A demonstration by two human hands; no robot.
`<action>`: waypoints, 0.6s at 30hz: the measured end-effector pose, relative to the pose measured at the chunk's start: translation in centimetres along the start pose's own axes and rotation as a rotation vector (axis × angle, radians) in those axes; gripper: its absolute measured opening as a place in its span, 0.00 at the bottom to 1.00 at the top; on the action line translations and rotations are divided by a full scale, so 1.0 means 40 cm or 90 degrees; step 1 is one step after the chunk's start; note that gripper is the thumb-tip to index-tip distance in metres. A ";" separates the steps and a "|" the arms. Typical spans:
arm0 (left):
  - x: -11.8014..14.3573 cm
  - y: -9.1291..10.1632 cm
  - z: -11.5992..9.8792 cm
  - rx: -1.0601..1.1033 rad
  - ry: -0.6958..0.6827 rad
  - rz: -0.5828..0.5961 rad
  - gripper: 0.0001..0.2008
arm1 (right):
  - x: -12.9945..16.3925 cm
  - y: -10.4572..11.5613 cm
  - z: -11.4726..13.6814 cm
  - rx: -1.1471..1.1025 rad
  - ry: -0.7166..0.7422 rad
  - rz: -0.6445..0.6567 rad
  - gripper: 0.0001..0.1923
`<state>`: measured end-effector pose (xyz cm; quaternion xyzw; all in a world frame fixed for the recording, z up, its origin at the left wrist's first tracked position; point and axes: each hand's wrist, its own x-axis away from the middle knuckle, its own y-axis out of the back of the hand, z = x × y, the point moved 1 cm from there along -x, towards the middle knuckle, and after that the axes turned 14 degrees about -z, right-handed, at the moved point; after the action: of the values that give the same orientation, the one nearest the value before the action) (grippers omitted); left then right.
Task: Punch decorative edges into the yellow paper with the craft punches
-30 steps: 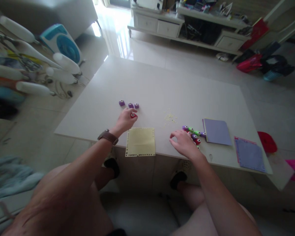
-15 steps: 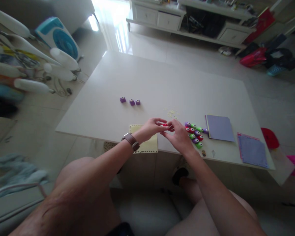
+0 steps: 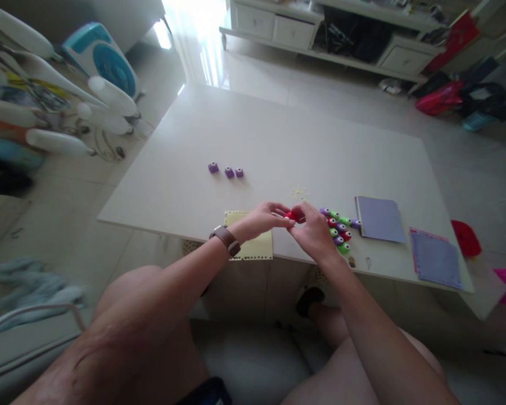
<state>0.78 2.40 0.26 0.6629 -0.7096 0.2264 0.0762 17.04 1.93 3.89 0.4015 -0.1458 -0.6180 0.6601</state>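
We pinch a small red punch [image 3: 292, 215] between our left hand [image 3: 265, 219] and right hand [image 3: 312, 233]. Both sets of fingertips grasp it above the white table [image 3: 278, 135].

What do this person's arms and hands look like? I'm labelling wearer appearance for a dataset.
Both forearms are bare, with no sleeves or gloves. The left hand has a brown strap watch on its wrist. The right hand wears nothing visible.

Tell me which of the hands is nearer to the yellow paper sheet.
Left. The left hand hovers just above the yellow paper sheet's far right corner; the right hand is off to its right, nearer the cluster of small punches.
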 end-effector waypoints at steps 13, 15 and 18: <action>-0.008 -0.003 -0.039 0.084 -0.075 -0.044 0.18 | -0.016 0.003 -0.008 -0.169 -0.034 -0.100 0.10; -0.009 -0.002 -0.037 0.067 -0.084 -0.058 0.17 | -0.011 0.006 -0.006 -0.173 -0.036 -0.084 0.11; -0.015 0.003 -0.028 0.041 -0.104 -0.065 0.17 | -0.006 0.010 -0.006 -0.173 -0.032 -0.070 0.11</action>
<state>0.51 3.42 0.98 0.7167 -0.6708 0.1902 0.0085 17.43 2.20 4.09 0.3005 -0.0549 -0.6768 0.6698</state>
